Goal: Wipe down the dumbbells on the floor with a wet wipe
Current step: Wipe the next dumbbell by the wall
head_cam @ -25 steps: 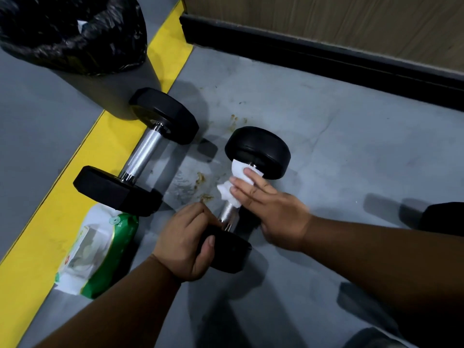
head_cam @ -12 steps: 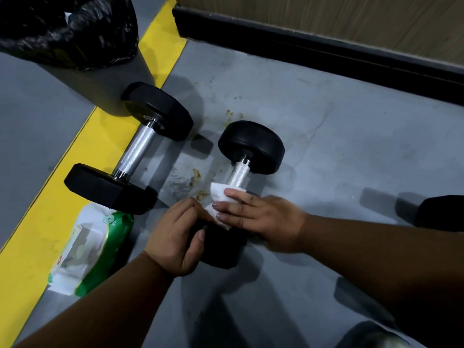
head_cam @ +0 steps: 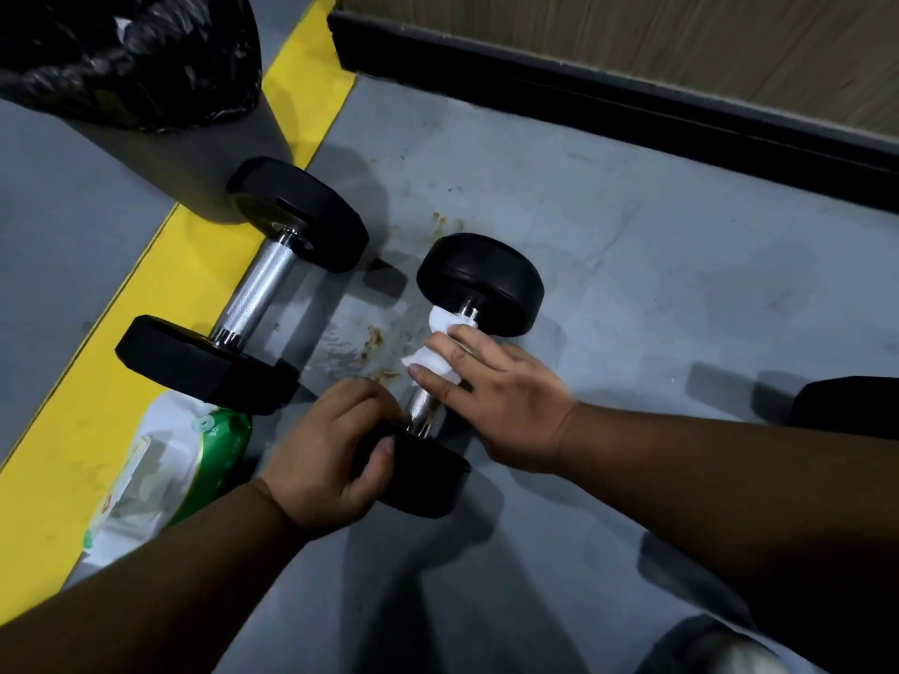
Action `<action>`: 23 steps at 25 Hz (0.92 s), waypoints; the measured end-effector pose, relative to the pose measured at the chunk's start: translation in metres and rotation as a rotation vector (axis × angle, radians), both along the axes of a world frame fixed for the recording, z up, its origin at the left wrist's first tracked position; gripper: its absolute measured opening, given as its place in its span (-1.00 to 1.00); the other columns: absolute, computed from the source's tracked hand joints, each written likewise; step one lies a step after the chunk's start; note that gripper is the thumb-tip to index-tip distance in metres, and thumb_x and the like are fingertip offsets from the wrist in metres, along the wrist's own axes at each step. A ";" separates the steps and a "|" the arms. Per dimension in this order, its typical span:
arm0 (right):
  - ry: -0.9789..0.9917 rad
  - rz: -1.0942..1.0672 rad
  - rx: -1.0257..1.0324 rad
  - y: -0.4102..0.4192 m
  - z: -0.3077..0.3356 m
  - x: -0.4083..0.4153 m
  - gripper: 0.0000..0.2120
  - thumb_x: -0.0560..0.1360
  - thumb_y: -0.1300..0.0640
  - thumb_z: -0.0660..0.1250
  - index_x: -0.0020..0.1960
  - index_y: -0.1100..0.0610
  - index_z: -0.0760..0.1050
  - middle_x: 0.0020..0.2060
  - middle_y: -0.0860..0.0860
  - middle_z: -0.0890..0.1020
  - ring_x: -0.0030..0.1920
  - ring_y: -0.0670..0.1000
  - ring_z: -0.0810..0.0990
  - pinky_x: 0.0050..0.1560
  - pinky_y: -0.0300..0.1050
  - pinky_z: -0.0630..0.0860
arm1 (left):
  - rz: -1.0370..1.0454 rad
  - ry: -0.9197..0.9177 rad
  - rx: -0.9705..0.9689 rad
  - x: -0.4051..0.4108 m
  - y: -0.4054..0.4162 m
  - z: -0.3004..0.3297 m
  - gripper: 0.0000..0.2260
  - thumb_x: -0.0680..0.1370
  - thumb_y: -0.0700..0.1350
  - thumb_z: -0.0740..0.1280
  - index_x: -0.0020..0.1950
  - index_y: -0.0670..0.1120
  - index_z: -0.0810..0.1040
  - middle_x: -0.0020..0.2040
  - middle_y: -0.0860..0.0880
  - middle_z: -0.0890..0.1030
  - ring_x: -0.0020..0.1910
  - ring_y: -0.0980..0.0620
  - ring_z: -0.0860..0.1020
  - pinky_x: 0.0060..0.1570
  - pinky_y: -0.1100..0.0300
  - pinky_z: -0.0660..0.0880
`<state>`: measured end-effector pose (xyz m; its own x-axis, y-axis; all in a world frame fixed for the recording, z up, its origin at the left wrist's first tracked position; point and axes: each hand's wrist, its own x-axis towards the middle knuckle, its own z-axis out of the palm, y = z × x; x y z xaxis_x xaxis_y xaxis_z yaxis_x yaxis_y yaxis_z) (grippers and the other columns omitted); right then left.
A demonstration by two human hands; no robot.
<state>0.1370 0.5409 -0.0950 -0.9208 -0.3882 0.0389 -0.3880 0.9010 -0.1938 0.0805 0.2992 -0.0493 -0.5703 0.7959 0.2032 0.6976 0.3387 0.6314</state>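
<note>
Grey floor [head_cam: 632, 265], smooth and scuffed, carries brown stains between the two weights; a yellow painted stripe [head_cam: 160, 304] runs diagonally along its left side, and a black skirting board [head_cam: 584, 99] under wood-grain panelling closes the far edge. At upper left, a bin [head_cam: 194, 158] lined with a crinkled black bag [head_cam: 126, 55] stands on the stripe. One dumbbell [head_cam: 258, 294] with angular black heads and a knurled chrome handle lies across the stripe, its far head touching the bin. Open floor lies to the right of the second dumbbell [head_cam: 479, 284], which has rounded black rubber heads and lies just beside the first, roughly parallel to it. My left hand [head_cam: 326, 464] grips its near head, thumb and fingers curled over the rim. My right hand [head_cam: 506, 396] lies over the chrome handle with fingers nearly straight, pressing a crumpled white wet wipe [head_cam: 440, 347] against the bar close to the far head. A green-and-white soft pack of wipes [head_cam: 185, 474] lies by my left wrist, partly beneath the first dumbbell's near head.
</note>
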 end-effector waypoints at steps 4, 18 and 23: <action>-0.062 0.213 -0.060 -0.005 -0.003 0.015 -0.02 0.37 0.16 0.49 0.69 0.16 0.11 0.70 0.08 0.10 0.68 0.12 0.12 0.19 -0.01 0.50 | -0.106 0.210 -0.072 0.025 0.020 0.009 -0.64 0.44 -0.02 0.44 0.17 -0.16 0.68 0.07 -0.13 0.66 -0.01 -0.17 0.62 0.01 0.01 0.55; -0.102 0.171 -0.172 0.008 -0.010 -0.014 -0.09 0.45 0.30 0.25 0.71 -0.09 0.00 0.69 -0.20 -0.06 0.70 -0.04 -0.14 0.09 0.02 0.58 | 0.018 0.129 0.034 -0.014 -0.013 -0.015 -0.57 0.61 0.07 0.16 -0.02 -0.26 0.63 -0.13 -0.14 0.53 -0.21 -0.17 0.51 -0.20 -0.01 0.47; -0.135 0.162 -0.259 -0.017 -0.014 -0.001 -0.11 0.45 0.33 0.32 0.71 0.04 0.07 0.71 -0.06 0.04 0.71 0.07 -0.12 0.11 0.11 0.64 | 0.019 0.122 0.043 -0.015 -0.016 -0.020 -0.56 0.61 0.08 0.16 -0.01 -0.27 0.63 -0.13 -0.15 0.52 -0.21 -0.20 0.51 -0.21 -0.03 0.47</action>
